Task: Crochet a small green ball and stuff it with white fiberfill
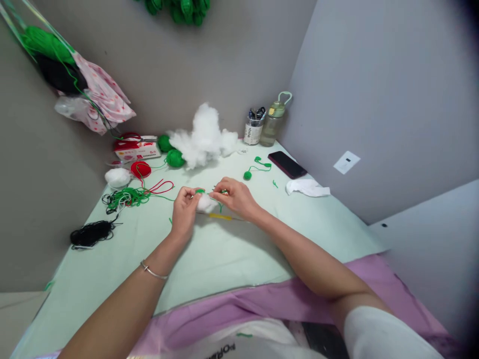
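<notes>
My left hand (184, 210) is closed around a small tuft of white stuffing (206, 203) with a bit of green crochet on top of it. My right hand (235, 197) pinches a small green crochet piece (223, 191) right beside the tuft, fingers pressed together. Both hands meet over the middle of the pale green table (209, 259). A yellow crochet hook (221, 217) lies on the table just under my right hand.
A big heap of white stuffing (204, 137) sits at the back with green yarn balls (174, 158), a red yarn ball (140, 169) and tangled green yarn (125, 198). Black yarn (92, 233) lies left. A phone (287, 164), tissue (307, 187), bottle (274, 119) and jar (254, 128) stand right.
</notes>
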`<action>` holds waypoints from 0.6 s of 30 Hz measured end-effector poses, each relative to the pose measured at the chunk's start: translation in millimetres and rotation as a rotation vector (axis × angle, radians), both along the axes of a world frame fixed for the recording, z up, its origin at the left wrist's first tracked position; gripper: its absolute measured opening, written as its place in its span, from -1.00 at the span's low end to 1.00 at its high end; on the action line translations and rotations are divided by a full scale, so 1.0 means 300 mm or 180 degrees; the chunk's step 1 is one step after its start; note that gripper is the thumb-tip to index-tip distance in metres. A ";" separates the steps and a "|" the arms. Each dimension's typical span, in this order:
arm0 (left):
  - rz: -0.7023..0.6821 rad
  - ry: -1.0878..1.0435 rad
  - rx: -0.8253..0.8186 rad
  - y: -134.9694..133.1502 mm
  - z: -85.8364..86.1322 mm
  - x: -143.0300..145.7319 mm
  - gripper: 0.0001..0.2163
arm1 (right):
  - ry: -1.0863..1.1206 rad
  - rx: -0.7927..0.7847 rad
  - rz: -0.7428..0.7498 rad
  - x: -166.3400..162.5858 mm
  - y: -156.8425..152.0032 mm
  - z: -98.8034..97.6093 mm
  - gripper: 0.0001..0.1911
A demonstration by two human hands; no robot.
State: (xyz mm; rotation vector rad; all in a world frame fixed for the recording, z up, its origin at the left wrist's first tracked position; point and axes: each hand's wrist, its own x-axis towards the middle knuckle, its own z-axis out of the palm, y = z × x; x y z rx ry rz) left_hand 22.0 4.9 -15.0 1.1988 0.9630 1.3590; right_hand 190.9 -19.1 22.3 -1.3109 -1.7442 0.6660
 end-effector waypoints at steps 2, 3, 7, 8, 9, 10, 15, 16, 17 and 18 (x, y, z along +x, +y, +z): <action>0.0005 0.0025 0.0017 0.001 -0.004 -0.002 -0.74 | 0.0498 0.0071 0.0254 0.002 -0.001 0.008 -0.78; 0.0007 0.0043 0.0025 0.002 -0.006 -0.003 -0.73 | 0.0862 0.0031 0.0463 -0.001 -0.003 0.012 -0.75; 0.0015 0.0083 0.0032 -0.002 -0.010 -0.002 -0.74 | 0.1727 -0.0422 0.0810 -0.016 -0.010 0.017 -0.84; 0.0022 0.0078 0.0032 -0.005 -0.009 0.000 -0.74 | 0.1572 -0.0441 0.0673 -0.015 -0.008 0.015 -0.85; 0.0030 0.0069 0.0034 -0.008 -0.007 0.003 -0.74 | 0.1294 -0.0410 0.0509 -0.012 -0.006 0.012 -0.82; 0.0037 0.0060 0.0038 -0.010 -0.006 0.005 -0.74 | 0.0964 -0.0356 0.0374 -0.008 -0.003 0.008 -0.80; -0.0022 0.0000 0.0018 -0.017 -0.003 0.013 -0.71 | 0.0045 -0.0357 0.0373 -0.005 0.004 -0.022 -0.85; -0.0075 -0.0008 -0.0012 -0.017 -0.002 0.013 -0.70 | 0.0000 -0.0375 0.0342 -0.008 0.005 -0.028 -0.83; -0.0140 -0.0014 -0.0052 -0.017 -0.001 0.012 -0.70 | -0.0031 -0.0387 0.0275 -0.011 0.006 -0.034 -0.81; -0.0211 -0.0022 -0.0098 -0.017 0.001 0.011 -0.71 | -0.0046 -0.0401 0.0188 -0.013 0.008 -0.039 -0.80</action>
